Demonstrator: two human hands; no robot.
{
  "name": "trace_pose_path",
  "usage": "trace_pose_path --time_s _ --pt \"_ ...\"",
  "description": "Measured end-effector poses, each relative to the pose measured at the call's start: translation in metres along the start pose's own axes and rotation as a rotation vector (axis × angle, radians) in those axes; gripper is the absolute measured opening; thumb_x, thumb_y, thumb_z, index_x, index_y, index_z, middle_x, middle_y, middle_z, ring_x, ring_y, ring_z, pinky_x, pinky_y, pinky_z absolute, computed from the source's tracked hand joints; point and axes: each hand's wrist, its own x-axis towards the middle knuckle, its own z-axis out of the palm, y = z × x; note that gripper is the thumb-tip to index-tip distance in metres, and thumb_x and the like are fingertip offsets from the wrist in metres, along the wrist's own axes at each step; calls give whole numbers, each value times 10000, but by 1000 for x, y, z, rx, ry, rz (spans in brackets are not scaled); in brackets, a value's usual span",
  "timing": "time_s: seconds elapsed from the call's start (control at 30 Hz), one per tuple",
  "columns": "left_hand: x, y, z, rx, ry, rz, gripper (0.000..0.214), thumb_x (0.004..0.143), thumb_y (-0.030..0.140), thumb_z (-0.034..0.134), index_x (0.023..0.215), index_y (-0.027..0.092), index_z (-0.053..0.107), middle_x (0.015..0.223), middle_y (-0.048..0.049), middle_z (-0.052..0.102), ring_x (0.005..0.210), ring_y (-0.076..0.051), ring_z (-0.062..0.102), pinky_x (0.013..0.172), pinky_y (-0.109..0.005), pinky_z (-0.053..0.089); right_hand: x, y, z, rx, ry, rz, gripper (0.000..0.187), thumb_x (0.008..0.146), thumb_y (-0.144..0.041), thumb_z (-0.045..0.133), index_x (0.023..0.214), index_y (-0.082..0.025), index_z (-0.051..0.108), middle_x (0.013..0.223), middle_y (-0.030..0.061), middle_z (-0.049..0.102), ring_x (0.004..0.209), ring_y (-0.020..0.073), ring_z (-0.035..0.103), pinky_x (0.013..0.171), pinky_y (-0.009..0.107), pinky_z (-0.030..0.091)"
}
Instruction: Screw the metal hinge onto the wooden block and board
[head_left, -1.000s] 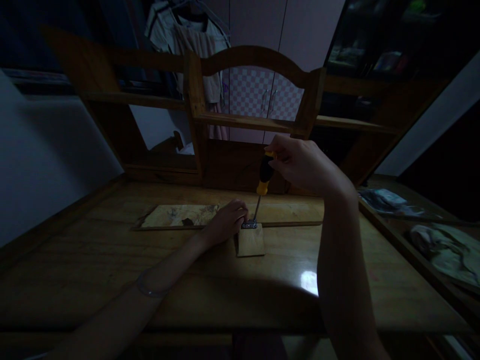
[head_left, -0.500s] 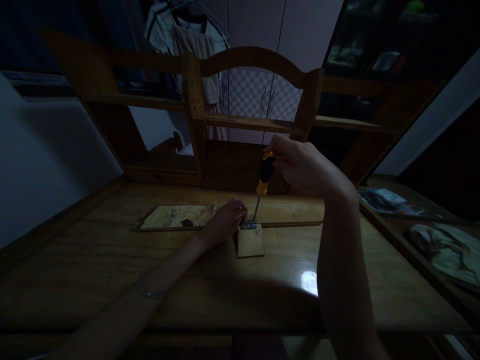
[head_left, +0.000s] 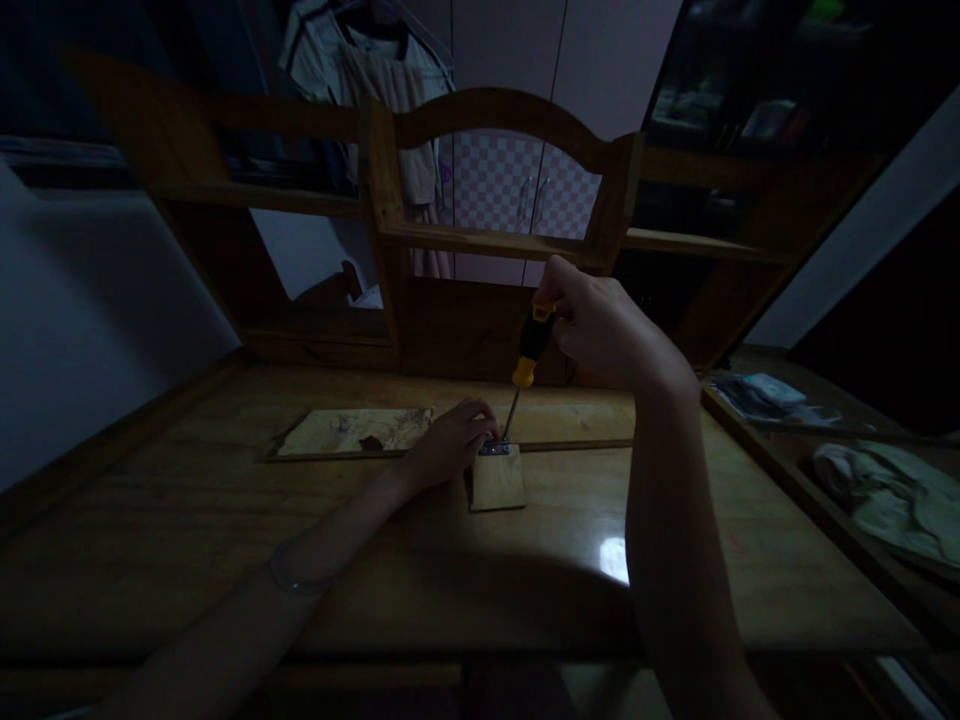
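My right hand (head_left: 596, 315) is closed around the top of a black and yellow screwdriver (head_left: 535, 337). The screwdriver leans slightly, its shaft running down to a small metal hinge (head_left: 494, 449). That hinge lies along the back edge of a small square wooden piece (head_left: 499, 484), where it meets a long wooden plank (head_left: 577, 422). Bent fingers of my left hand (head_left: 456, 438) press at the left end of the hinge, over the plank; their tips are partly hidden. Whether the screwdriver tip sits in a screw is too small to tell.
The work lies on a wooden desk (head_left: 360, 590) with a wooden shelf unit (head_left: 487, 242) along its back. The plank's left part (head_left: 345, 432) is stained and rough. On the right, a lower shelf holds plastic packets (head_left: 772, 392) and folded cloth (head_left: 892, 495).
My right hand has shifted slightly on the screwdriver handle, which leans a little more. My left fingers remain by the hinge. The whole view has moved slightly.
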Motion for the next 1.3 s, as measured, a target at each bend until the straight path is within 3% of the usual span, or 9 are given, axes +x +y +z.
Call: trace_pose_path --time_s 0.4,0.77,1.07,1.3 --pt "0 3 -4 -13 -25 16 274 960 108 471 1044 225 704 1137 -71 614 1111 -222 580 992 -381 491 1 -9 -1 19 -39 38 462 761 -5 453 1145 -204 616 987 62 688 891 206 608 768 306 442" --pt "0 4 -7 -46 -22 61 290 969 125 459 1079 217 711 1142 -84 629 1109 -224 585 980 -378 499 0 -9 -2 -19 -28 54 269 861 -152 549 1103 -203 653 945 71 697 920 239 621 817 353 452" --pt "-1 2 -4 -27 11 62 267 963 121 471 1015 215 715 1128 -78 624 1101 -217 589 978 -375 497 1 -9 -2 -25 -23 83 159 963 -184 524 1082 -224 621 967 76 695 940 241 615 828 359 455" --pt "-1 -1 -2 11 61 38 261 922 58 490 973 211 695 1097 -64 625 1090 -215 586 950 -363 493 0 -9 0 -28 -30 77 222 962 -158 495 1153 -230 582 1012 84 691 921 243 622 839 377 462"
